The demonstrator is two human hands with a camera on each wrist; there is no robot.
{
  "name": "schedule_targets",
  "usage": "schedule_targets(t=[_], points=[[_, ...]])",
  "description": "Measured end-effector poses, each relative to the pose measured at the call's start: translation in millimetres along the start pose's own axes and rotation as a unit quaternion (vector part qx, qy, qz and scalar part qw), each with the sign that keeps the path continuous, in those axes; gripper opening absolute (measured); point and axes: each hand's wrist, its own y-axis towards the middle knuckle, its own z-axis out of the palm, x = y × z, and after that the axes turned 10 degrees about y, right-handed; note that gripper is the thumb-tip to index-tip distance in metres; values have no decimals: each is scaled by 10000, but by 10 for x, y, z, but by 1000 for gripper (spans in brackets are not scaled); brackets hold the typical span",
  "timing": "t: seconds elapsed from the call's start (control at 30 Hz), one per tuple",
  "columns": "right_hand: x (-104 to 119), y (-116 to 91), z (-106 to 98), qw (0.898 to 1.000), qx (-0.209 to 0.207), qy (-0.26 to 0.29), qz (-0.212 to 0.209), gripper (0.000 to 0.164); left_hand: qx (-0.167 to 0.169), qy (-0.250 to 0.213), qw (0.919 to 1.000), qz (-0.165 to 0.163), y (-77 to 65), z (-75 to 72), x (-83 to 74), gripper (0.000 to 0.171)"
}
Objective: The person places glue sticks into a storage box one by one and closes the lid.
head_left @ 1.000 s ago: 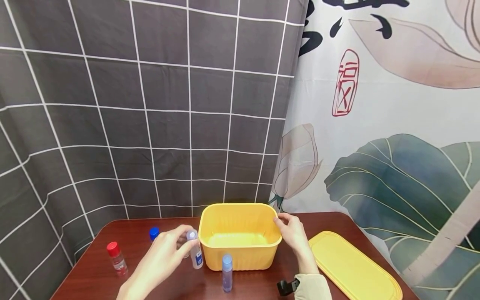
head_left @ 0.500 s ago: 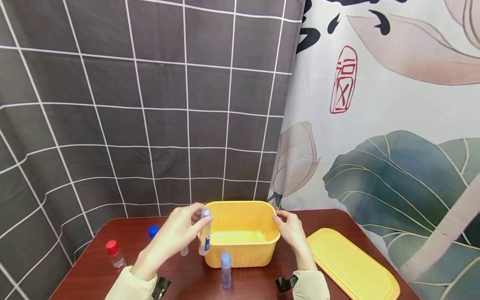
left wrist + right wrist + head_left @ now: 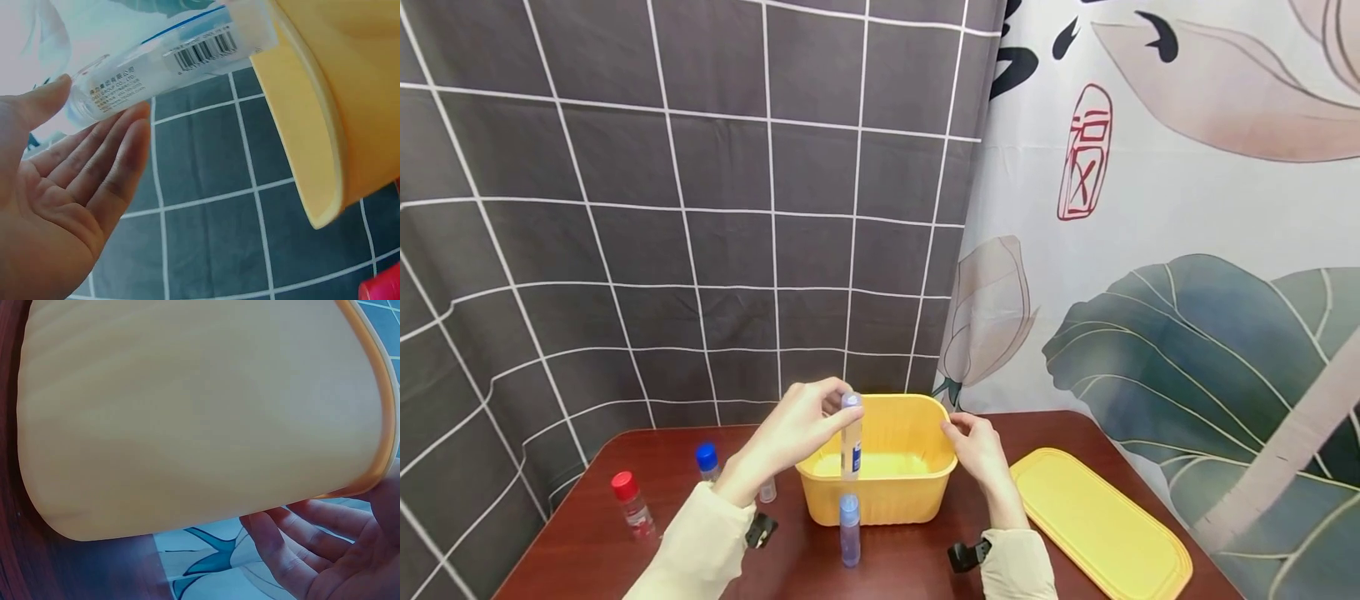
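My left hand (image 3: 797, 423) pinches a clear glue bottle (image 3: 851, 450) near its pale top and holds it upright over the front rim of the yellow plastic box (image 3: 880, 502). In the left wrist view the barcode side of the bottle shows, its lower end close to the box rim. My right hand (image 3: 979, 450) grips the right rim of the box; the right wrist view shows fingers against the outer wall. Directly before the box stands a small bluish-purple bottle (image 3: 849, 533). The visible inside of the box holds nothing.
A red-capped bottle (image 3: 634, 507) stands at the left of the brown table (image 3: 587, 533). Near it are a blue-capped bottle (image 3: 707, 460), partly hidden by my left arm, and a small clear bottle (image 3: 767, 490). The flat yellow lid (image 3: 1101, 525) lies at the right.
My left hand has lifted the glue bottle and carried it right, from beside the box's left wall to over its front rim. My right hand stays on the box's right rim.
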Motion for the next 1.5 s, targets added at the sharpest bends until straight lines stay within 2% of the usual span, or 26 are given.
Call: schedule_targets(t=[0.37, 0.67, 0.8, 1.0, 1.2, 1.5], points=[[-1, 20, 12, 10000, 47, 42, 2, 29, 387, 207, 9987, 259, 513, 251, -36, 17], [-12, 33, 6, 10000, 37, 30, -17, 30, 826, 713, 9935, 337, 852, 515, -53, 15], [-18, 38, 16, 9999, 62, 76, -51, 29, 1050, 1084, 9879, 347, 941, 586, -45, 15], [-47, 14, 19, 9999, 47, 40, -99, 29, 1578, 1604, 9740, 276, 1043, 690, -66, 13], [-82, 8, 23, 9999, 44, 51, -152, 29, 1995, 1883, 9613, 275, 1112, 807, -111, 11], [-64, 2, 17, 9998, 26, 58, -194, 27, 2418, 2187, 9448, 328, 1168, 956, -120, 14]])
